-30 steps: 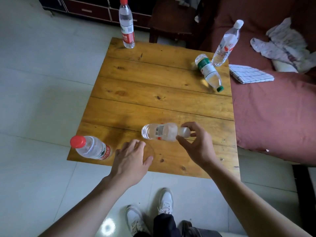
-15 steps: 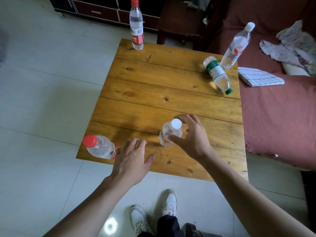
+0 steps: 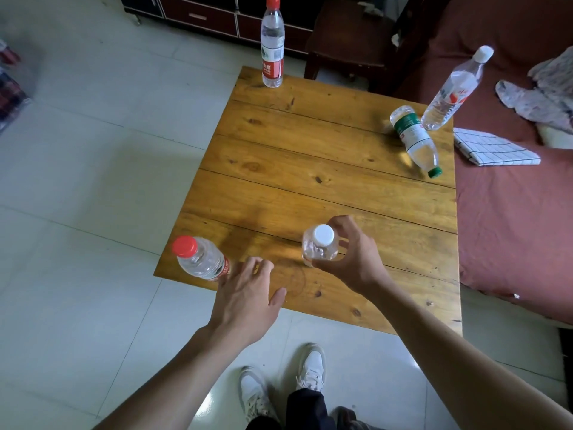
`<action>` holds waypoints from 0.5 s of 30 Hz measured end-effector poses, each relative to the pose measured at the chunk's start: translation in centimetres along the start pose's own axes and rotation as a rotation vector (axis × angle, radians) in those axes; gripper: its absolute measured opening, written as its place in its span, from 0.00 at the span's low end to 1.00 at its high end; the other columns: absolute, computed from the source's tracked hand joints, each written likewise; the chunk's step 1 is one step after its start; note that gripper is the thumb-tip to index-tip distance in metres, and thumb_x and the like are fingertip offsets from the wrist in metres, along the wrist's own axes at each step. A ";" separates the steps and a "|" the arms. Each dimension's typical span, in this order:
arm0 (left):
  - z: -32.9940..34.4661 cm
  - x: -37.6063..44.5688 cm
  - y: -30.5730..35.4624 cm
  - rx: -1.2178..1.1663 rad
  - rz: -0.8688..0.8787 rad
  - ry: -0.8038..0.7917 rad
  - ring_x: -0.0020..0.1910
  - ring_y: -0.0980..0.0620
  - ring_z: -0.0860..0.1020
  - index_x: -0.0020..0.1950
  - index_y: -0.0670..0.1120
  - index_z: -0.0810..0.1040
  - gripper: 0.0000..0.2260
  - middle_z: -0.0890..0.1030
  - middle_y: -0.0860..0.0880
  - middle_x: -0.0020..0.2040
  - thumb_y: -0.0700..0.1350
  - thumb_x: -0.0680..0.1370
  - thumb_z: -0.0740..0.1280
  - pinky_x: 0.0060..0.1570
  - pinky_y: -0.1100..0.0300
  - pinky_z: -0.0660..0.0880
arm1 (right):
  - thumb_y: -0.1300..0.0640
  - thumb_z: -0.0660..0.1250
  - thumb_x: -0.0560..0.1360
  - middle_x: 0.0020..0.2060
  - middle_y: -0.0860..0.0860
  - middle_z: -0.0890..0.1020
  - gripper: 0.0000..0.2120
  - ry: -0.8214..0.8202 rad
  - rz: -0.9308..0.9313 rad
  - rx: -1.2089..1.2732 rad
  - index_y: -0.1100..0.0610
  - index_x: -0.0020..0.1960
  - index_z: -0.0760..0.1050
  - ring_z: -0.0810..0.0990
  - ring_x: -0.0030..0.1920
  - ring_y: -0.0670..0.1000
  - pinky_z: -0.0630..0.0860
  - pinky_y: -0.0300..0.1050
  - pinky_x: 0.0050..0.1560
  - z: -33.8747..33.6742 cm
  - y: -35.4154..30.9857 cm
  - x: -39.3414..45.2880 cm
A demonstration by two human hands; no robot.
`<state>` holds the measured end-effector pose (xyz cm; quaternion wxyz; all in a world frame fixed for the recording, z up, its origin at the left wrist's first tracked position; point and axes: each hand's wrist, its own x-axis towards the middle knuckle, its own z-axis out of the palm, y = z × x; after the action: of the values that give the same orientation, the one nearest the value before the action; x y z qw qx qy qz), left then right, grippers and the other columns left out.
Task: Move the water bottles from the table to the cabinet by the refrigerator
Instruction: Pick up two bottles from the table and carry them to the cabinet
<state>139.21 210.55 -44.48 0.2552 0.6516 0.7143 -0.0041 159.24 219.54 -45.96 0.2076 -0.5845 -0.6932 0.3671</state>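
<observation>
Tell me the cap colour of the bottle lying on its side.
Green: the lying bottle has a green cap, clearest in the head view.

Bare forearms, white sneakers (image 3: 311,370), dark trousers (image 3: 305,409).

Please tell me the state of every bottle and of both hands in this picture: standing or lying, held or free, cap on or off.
Small white-cap bottle: upright, capped, gripped by right hand.
Near red-cap bottle: upright, capped, free.
Far red-cap bottle: upright, capped, free.
Green-cap bottle: lying on the table, capped.
Tall white-cap bottle: upright, capped, free.
Left hand: open, empty, beside near red-cap bottle.
</observation>
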 end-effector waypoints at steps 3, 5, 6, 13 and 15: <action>0.0 -0.8 -0.8 -0.020 0.013 0.011 0.67 0.49 0.69 0.68 0.53 0.68 0.20 0.69 0.54 0.69 0.59 0.80 0.59 0.64 0.51 0.67 | 0.50 0.82 0.59 0.52 0.45 0.80 0.33 0.021 -0.014 -0.011 0.50 0.59 0.72 0.79 0.53 0.48 0.80 0.51 0.54 0.7 -0.4 -0.1; 0.1 -1.6 -1.8 -0.051 0.002 0.009 0.67 0.50 0.69 0.68 0.53 0.68 0.19 0.70 0.54 0.67 0.59 0.80 0.60 0.62 0.52 0.69 | 0.51 0.82 0.59 0.53 0.45 0.80 0.32 0.023 -0.011 -0.002 0.51 0.59 0.73 0.79 0.53 0.48 0.80 0.51 0.54 1.3 -0.7 0.0; 0.2 -2.2 -2.4 -0.068 -0.012 -0.003 0.67 0.51 0.69 0.68 0.53 0.68 0.19 0.71 0.55 0.67 0.59 0.80 0.60 0.61 0.53 0.69 | 0.51 0.82 0.59 0.53 0.45 0.80 0.32 0.023 -0.008 0.004 0.51 0.59 0.73 0.79 0.53 0.48 0.81 0.50 0.54 1.5 -0.8 0.0; -0.1 -5.3 -7.0 -0.110 -0.239 0.004 0.63 0.51 0.72 0.64 0.54 0.73 0.19 0.76 0.55 0.64 0.62 0.78 0.61 0.58 0.54 0.71 | 0.50 0.83 0.59 0.51 0.44 0.81 0.30 -0.049 -0.015 0.021 0.45 0.56 0.71 0.80 0.52 0.45 0.79 0.41 0.51 3.4 -3.4 -0.1; -1.0 -5.3 -7.9 -0.168 -0.309 0.087 0.62 0.50 0.73 0.64 0.53 0.73 0.21 0.76 0.54 0.62 0.62 0.76 0.64 0.54 0.54 0.72 | 0.51 0.83 0.59 0.51 0.44 0.81 0.30 -0.060 -0.017 0.030 0.46 0.57 0.72 0.80 0.52 0.45 0.80 0.42 0.52 4.0 -4.0 -0.2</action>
<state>131.61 204.76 -44.26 0.2738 0.5101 0.8142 0.0445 153.73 218.07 -45.50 0.1986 -0.5639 -0.6986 0.3931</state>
